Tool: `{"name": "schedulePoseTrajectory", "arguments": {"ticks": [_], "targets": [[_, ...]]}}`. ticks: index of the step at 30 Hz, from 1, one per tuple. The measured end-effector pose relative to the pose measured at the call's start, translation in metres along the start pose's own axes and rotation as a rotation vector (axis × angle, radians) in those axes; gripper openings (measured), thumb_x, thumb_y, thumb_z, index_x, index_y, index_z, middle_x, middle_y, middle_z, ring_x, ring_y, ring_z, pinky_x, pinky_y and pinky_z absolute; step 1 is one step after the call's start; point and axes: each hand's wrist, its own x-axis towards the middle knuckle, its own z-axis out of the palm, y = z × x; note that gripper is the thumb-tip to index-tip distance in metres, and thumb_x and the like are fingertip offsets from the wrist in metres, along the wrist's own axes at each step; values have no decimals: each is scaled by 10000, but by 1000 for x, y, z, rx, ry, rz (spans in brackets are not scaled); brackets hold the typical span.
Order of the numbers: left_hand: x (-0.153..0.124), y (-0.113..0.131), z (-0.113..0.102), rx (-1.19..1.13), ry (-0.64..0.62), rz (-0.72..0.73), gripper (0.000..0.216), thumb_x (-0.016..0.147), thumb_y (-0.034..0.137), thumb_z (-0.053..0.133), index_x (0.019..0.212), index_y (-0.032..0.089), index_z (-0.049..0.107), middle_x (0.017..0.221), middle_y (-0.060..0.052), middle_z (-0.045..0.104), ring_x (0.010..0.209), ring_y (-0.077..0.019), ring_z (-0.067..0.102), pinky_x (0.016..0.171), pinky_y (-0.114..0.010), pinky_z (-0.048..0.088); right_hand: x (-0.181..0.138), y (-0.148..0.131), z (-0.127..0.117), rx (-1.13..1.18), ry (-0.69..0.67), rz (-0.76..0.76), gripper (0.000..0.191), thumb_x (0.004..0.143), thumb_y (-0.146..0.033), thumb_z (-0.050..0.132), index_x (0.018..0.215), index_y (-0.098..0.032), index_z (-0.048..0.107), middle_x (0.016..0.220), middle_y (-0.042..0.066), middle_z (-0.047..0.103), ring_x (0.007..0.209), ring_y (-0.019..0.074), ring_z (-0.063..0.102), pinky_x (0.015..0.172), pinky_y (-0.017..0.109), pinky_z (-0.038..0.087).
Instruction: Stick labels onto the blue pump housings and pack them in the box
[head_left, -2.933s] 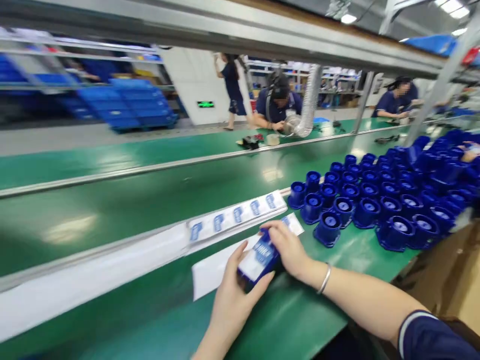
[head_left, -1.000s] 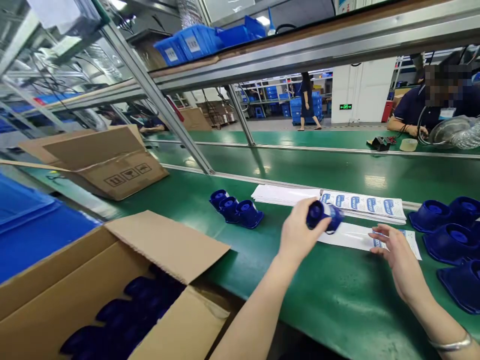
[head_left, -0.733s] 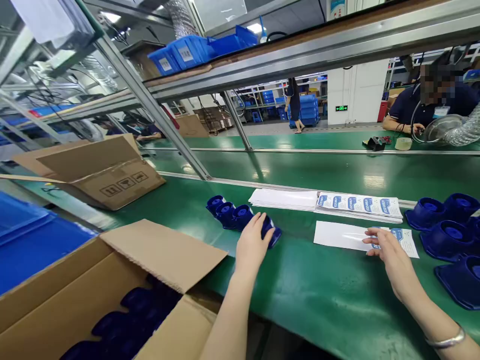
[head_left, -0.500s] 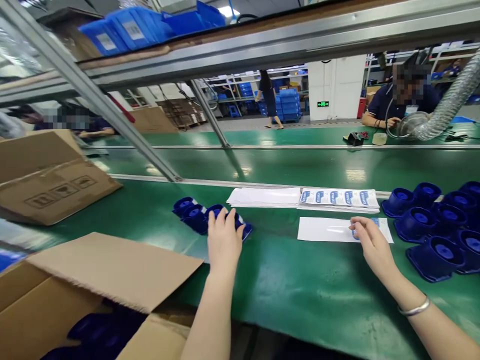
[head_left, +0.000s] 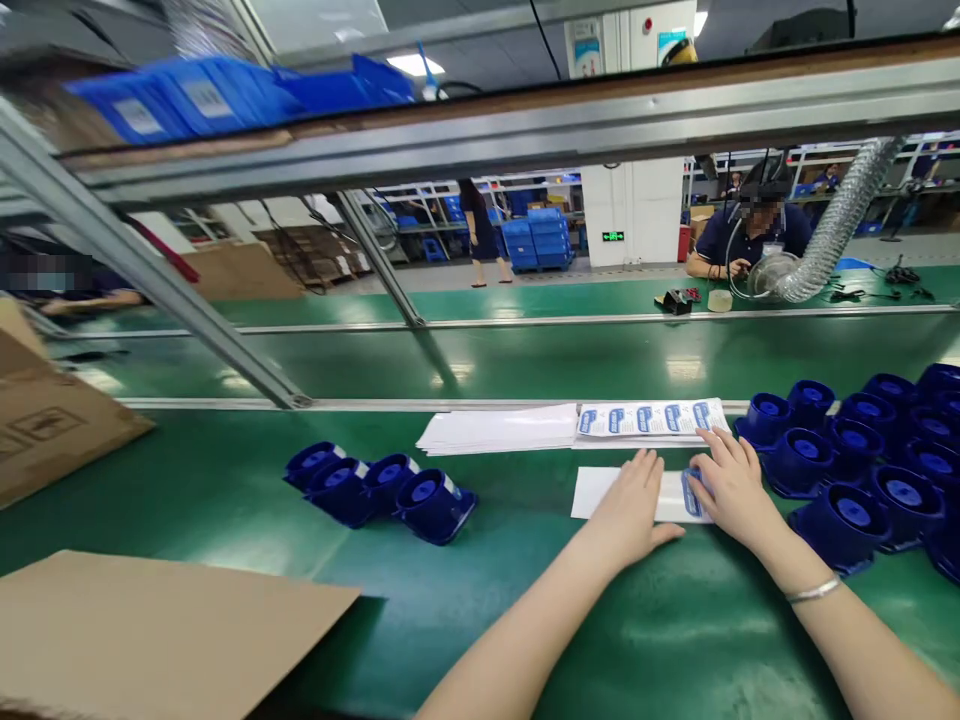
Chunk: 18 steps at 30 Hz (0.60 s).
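Note:
My left hand [head_left: 628,507] lies flat on a white label sheet [head_left: 594,490], fingers stretched out and thumb apart. At the right part of that sheet, my right hand [head_left: 731,490] has thumb and forefinger closed at a blue-and-white sticker [head_left: 691,494]; its other fingers reach out above. Whether the sticker's edge is lifted is hidden by the fingers. Just behind lie a printed stack of sticker sheets [head_left: 645,418] and a stack of blank white sheets [head_left: 499,430]. To the left stand several dark blue plastic cups with square bases [head_left: 431,500], white stickers on their sides.
Many more dark blue cups [head_left: 851,510] crowd the right side of the green table [head_left: 495,620]. A cardboard flap [head_left: 165,630] juts in at lower left, a carton [head_left: 60,430] behind it. A metal shelf beam [head_left: 480,130] crosses overhead. A co-worker [head_left: 757,235] sits opposite.
My left hand has left the small group of blue cups and moved right onto the label sheet. My right hand stays at the sticker. The view has turned slightly right.

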Motion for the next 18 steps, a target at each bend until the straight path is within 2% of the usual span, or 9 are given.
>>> {"name": "schedulePoseTrajectory", "arguments": {"ticks": [2, 5, 9, 11, 13, 14, 16, 18], "targets": [[0, -3, 12, 24, -16, -26, 932, 843, 582, 664, 1524, 43, 325, 1600, -254, 314, 1514, -350, 235, 1219, -497, 304, -1, 1, 5, 39, 31, -72, 137, 952, -257, 531, 871, -232, 639, 1442, 113, 554, 1386, 351, 435, 1104, 633, 322], [-6, -9, 27, 45, -12, -56, 885, 911, 655, 495, 1541, 61, 312, 1619, -219, 282, 1520, -320, 221, 1229, -486, 299, 0, 2, 5, 174, 93, -152, 139, 953, -243, 538, 850, -243, 631, 1393, 100, 593, 1366, 337, 463, 1089, 632, 342], [-6, -13, 34, 43, 17, -74, 870, 917, 666, 464, 1553, 95, 306, 1629, -188, 266, 1525, -298, 201, 1246, -450, 276, 5, -7, -21, 470, 164, -180, 77, 939, -241, 597, 893, -253, 657, 1339, 97, 620, 1350, 325, 480, 1116, 616, 336], [-1, -15, 33, 30, 30, -83, 827, 924, 619, 498, 1545, 101, 325, 1618, -201, 285, 1518, -311, 220, 1233, -472, 295, 9, -12, -44, 646, 267, -98, 54, 926, -226, 622, 912, -257, 663, 1301, 93, 631, 1309, 309, 519, 1112, 581, 369], [5, -19, 32, 12, 47, -86, 756, 949, 552, 497, 1533, 98, 341, 1606, -218, 308, 1509, -331, 246, 1219, -522, 298, 16, -11, -70, 806, 459, 69, 50, 935, -228, 611, 926, -258, 650, 1271, 87, 631, 1248, 282, 569, 1071, 524, 437], [8, -21, 31, 2, 57, -79, 732, 959, 534, 485, 1521, 81, 358, 1597, -236, 319, 1501, -345, 268, 1212, -546, 294, 19, -8, -83, 856, 594, 167, 73, 953, -241, 581, 997, -265, 635, 1270, 86, 623, 1241, 269, 578, 1060, 506, 458], [15, -28, 30, -20, 75, -46, 700, 968, 524, 465, 1490, 61, 404, 1582, -257, 344, 1492, -365, 290, 1201, -578, 291, 22, 5, -107, 805, 806, 327, 274, 995, -281, 498, 1267, -291, 528, 1298, 92, 597, 1262, 246, 575, 1091, 503, 447], [20, -37, 30, -35, 105, -10, 703, 970, 544, 446, 1483, 65, 414, 1572, -267, 361, 1481, -385, 310, 1179, -615, 304, 15, 21, -130, 639, 842, 453, 464, 1004, -320, 459, 1450, -305, 330, 1334, 113, 563, 1294, 243, 556, 1096, 499, 452]]}}
